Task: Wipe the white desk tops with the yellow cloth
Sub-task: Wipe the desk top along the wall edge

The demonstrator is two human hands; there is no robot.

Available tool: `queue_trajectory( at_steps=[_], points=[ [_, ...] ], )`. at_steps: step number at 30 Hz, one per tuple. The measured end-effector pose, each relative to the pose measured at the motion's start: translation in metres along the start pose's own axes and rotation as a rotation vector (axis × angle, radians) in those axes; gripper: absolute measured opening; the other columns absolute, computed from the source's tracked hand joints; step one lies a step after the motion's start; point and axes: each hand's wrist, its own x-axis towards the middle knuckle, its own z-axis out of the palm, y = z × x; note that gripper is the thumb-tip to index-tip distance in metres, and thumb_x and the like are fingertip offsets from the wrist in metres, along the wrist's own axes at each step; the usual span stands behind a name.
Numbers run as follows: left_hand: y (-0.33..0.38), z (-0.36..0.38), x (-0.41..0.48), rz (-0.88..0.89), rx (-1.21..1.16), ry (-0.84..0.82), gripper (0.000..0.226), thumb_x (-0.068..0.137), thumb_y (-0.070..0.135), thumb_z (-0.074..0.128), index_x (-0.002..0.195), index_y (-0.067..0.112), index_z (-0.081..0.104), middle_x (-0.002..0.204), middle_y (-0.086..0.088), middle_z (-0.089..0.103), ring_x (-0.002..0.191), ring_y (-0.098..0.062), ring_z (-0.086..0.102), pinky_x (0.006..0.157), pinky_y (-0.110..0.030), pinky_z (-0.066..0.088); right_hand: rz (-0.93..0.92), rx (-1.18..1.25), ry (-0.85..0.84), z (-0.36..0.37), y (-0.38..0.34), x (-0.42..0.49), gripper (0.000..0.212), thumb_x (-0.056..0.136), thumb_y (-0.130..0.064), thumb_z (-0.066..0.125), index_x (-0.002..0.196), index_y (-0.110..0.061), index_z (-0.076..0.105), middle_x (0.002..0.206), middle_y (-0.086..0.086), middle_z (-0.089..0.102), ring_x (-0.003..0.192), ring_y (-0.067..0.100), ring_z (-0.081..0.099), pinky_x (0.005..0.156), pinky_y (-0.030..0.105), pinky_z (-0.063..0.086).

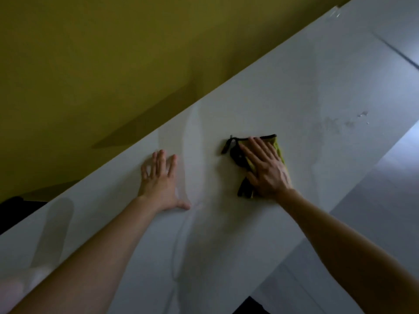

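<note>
The white desk top (260, 91) runs diagonally across the view from lower left to upper right. A folded yellow cloth (278, 148) with black edging lies flat on it near the middle. My right hand (265, 168) presses palm-down on the cloth, fingers spread and pointing toward the far edge, covering most of it. To the left of the cloth, my left hand (159, 182) rests flat on the bare desk with its fingers apart, holding nothing. Damp streaks show on the surface around my left hand.
A yellow-green wall (102, 64) borders the desk's far edge. Water droplets and a wet patch (335, 123) lie on the desk right of the cloth. A dark seam (396, 53) crosses the top at upper right. A paler floor (374, 200) shows beyond the near edge.
</note>
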Motion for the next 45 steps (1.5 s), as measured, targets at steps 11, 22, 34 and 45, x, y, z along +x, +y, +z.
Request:
queue_trajectory(
  at_steps=[11,22,34,45],
  points=[
    [0.076,-0.031,0.004,0.09,0.091,0.042,0.117,0.092,0.04,0.078,0.174,0.021,-0.004,0.179,-0.018,-0.014,0.168,-0.04,-0.007,0.134,-0.058,0.017,-0.058,0.064,-0.051,0.018,-0.065,-0.086,0.074,0.109,-0.063,0.041,0.173,-0.036,0.016,0.182,-0.001,0.003,0.169,0.022,-0.004,0.137,0.051,0.008],
    [0.179,-0.065,0.043,0.092,0.045,0.072,0.167,0.059,0.08,0.092,0.171,0.025,-0.019,0.179,-0.019,-0.018,0.168,-0.04,-0.012,0.135,-0.056,0.015,0.252,0.079,-0.005,-0.008,0.032,-0.089,0.085,0.103,-0.053,0.051,0.174,-0.034,0.008,0.182,0.003,-0.007,0.168,0.024,-0.012,0.136,0.055,0.005],
    [0.247,-0.086,0.089,-0.142,0.027,0.019,0.177,0.049,0.078,0.097,0.169,0.027,-0.023,0.176,-0.025,-0.025,0.166,-0.046,-0.017,0.13,-0.068,0.023,0.492,0.021,0.087,-0.066,0.284,0.015,0.082,0.099,-0.058,0.042,0.173,-0.036,0.016,0.182,0.003,0.005,0.169,0.024,0.0,0.136,0.053,0.007],
    [0.237,-0.087,0.085,-0.122,0.071,0.075,0.178,0.045,0.093,0.085,0.167,0.032,-0.029,0.179,-0.017,-0.023,0.168,-0.038,-0.011,0.132,-0.053,0.028,-0.623,0.068,-0.173,-0.025,0.174,0.001,0.072,0.11,-0.048,0.051,0.173,-0.028,0.023,0.181,0.006,0.012,0.169,0.027,0.004,0.136,0.054,0.01]
  ],
)
